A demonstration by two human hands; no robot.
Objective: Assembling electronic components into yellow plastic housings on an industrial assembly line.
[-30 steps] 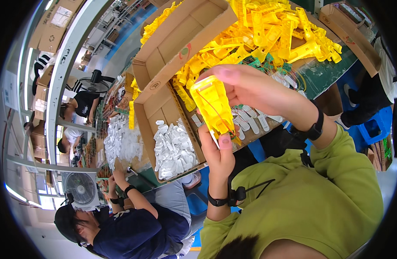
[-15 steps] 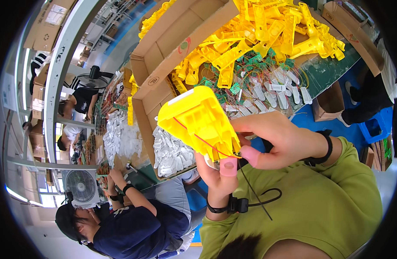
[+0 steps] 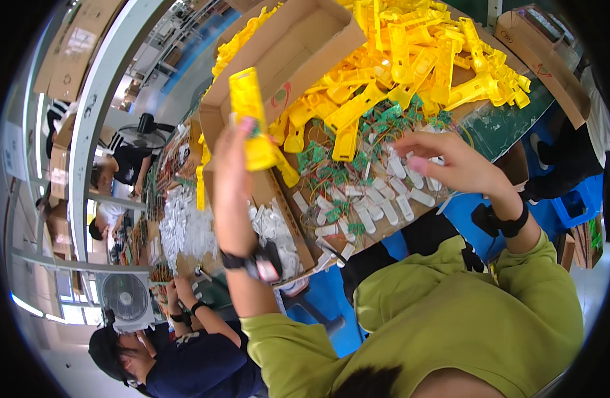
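Observation:
My left hand (image 3: 230, 179) is raised and holds a long yellow plastic casing (image 3: 250, 118) upright in front of a cardboard box (image 3: 298, 46). My right hand (image 3: 451, 162) hovers with fingers spread over a cardboard tray (image 3: 384, 229) of small white parts (image 3: 391, 199) and green circuit boards (image 3: 331, 166) with thin wires. It holds nothing that I can see.
A big heap of yellow plastic casings (image 3: 417, 53) covers the green table (image 3: 510, 123) beyond the tray. White bagged parts (image 3: 271, 229) fill another box at left. A person in dark blue (image 3: 185, 358) sits lower left, near a fan (image 3: 122, 298). Other workers sit farther left.
Both hands held the yellow casing close to me before. Now my left hand alone has lifted it up and to the left, and my right hand has let go and reached out over the tray.

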